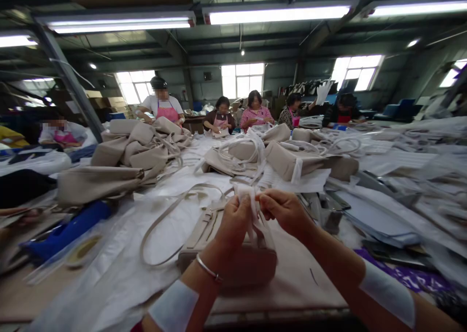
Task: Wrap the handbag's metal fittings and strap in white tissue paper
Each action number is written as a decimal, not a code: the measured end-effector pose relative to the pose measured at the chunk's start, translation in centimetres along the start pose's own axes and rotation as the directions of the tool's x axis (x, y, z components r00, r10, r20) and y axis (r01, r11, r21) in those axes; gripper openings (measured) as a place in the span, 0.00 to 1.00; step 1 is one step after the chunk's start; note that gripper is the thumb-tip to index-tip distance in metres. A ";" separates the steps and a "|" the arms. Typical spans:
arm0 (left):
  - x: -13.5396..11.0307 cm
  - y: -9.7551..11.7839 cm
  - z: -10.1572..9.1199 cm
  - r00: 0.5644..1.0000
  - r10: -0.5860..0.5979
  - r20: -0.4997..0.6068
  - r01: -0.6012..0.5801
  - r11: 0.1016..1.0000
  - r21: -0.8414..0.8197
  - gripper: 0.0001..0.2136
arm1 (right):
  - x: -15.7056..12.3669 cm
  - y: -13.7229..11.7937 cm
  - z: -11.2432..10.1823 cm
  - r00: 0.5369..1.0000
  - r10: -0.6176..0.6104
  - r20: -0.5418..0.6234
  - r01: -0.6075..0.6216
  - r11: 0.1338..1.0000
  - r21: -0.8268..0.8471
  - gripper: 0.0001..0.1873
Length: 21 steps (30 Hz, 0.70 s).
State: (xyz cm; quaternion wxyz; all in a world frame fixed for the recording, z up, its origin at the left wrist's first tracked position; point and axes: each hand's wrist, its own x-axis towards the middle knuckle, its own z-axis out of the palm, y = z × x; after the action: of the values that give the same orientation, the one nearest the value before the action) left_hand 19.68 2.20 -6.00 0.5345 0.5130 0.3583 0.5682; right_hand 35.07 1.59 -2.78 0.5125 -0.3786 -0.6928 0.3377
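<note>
A beige handbag [233,266] lies on the table right in front of me, its long strap [164,225] looping out to the left. My left hand [235,220] is closed on a strip of white wrapping [251,200] held above the bag. My right hand [282,208] pinches the same white strip from the right side. A thin bracelet sits on my left wrist, and white patches show on both forearms.
Heaps of beige bags [134,152] and more bags [292,156] cover the table's middle. Stacked white and grey sheets [394,195] lie to the right. A blue object [69,230] and a tape roll [82,251] sit at left. Several seated people [255,110] work at the far side.
</note>
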 end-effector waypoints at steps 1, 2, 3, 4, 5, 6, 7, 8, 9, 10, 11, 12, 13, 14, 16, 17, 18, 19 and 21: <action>0.1 0.0 0.0 1.000 -0.013 0.008 0.013 1.000 -0.023 0.18 | 0.1 0.1 -0.6 0.998 -0.052 0.027 0.052 0.999 -0.002 0.15; 0.1 0.0 -0.1 0.999 -0.026 0.024 0.027 0.999 -0.039 0.18 | 0.3 0.2 -1.3 0.993 -0.114 0.042 0.115 0.993 -0.025 0.13; 0.1 0.0 -0.1 0.998 -0.037 0.043 0.039 0.998 -0.048 0.18 | 0.7 0.3 -2.0 0.982 -0.178 0.057 0.182 0.981 -0.068 0.15; 0.2 0.1 -0.1 0.997 -0.043 0.065 0.047 0.998 -0.052 0.18 | 1.2 0.3 -2.7 0.967 -0.238 0.090 0.248 0.962 -0.117 0.20; 0.2 0.2 0.0 0.995 -0.045 0.090 0.049 0.998 -0.049 0.18 | 1.8 0.3 -3.3 0.946 -0.290 0.146 0.311 0.938 -0.153 0.24; 0.2 0.3 0.0 0.992 -0.042 0.118 0.047 0.998 -0.040 0.18 | 2.5 0.1 -3.7 0.917 -0.331 0.221 0.370 0.914 -0.169 0.26; 0.2 0.5 0.1 0.988 -0.036 0.149 0.041 0.999 -0.027 0.18 | 3.1 -0.1 -4.1 0.884 -0.362 0.296 0.422 0.891 -0.169 0.24; 0.2 0.6 0.1 0.983 -0.034 0.182 0.037 0.999 -0.015 0.18 | 3.6 -0.3 -4.3 0.851 -0.386 0.357 0.462 0.873 -0.158 0.20; 0.2 0.7 0.2 0.976 -0.034 0.214 0.037 0.999 -0.007 0.19 | 4.0 -0.7 -4.4 0.820 -0.407 0.402 0.494 0.858 -0.138 0.15; 0.2 0.8 0.2 0.970 -0.036 0.239 0.037 0.999 0.000 0.18 | 4.3 -1.0 -4.4 0.798 -0.422 0.430 0.513 0.850 -0.117 0.11; 0.3 0.9 0.2 0.965 -0.037 0.260 0.035 0.999 0.010 0.18 | 4.5 -1.3 -4.3 0.789 -0.426 0.442 0.517 0.849 -0.104 0.10; 0.3 1.0 0.2 0.960 -0.037 0.277 0.030 0.999 0.028 0.18 | 4.5 -1.5 -4.2 0.793 -0.418 0.444 0.508 0.856 -0.100 0.09; 0.4 1.1 0.2 0.956 -0.034 0.291 0.019 0.998 0.055 0.17 | 4.4 -1.7 -4.2 0.804 -0.401 0.439 0.488 0.867 -0.102 0.09; 0.4 1.3 0.2 0.953 -0.024 0.303 -0.003 0.996 0.089 0.17 | 4.2 -1.8 -4.1 0.822 -0.380 0.425 0.459 0.883 -0.099 0.09; 0.4 1.7 0.4 0.943 0.013 0.334 -0.069 0.986 0.155 0.17 | 3.7 -1.7 -3.9 0.864 -0.328 0.382 0.383 0.921 -0.076 0.08; 0.4 1.9 0.6 0.936 0.035 0.349 -0.103 0.978 0.179 0.17 | 3.4 -1.5 -3.8 0.884 -0.299 0.358 0.341 0.938 -0.058 0.07; 0.3 2.1 0.7 0.932 0.058 0.357 -0.135 0.972 0.194 0.17 | 3.2 -1.3 -3.6 0.905 -0.266 0.332 0.294 0.955 -0.038 0.06; 0.2 2.3 0.9 0.930 0.075 0.360 -0.155 0.967 0.202 0.16 | 3.0 -1.0 -3.4 0.927 -0.222 0.304 0.237 0.971 -0.016 0.05; 0.0 2.5 1.1 0.935 0.063 0.350 -0.134 0.974 0.182 0.16 | 2.8 -0.6 -2.8 0.966 -0.109 0.235 0.102 0.994 0.044 0.04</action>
State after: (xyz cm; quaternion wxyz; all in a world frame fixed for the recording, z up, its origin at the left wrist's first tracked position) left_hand 20.10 1.66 -3.39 0.5041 0.6730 0.2900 0.4570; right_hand 37.11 3.95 -0.33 0.4492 -0.2899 -0.7628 0.3638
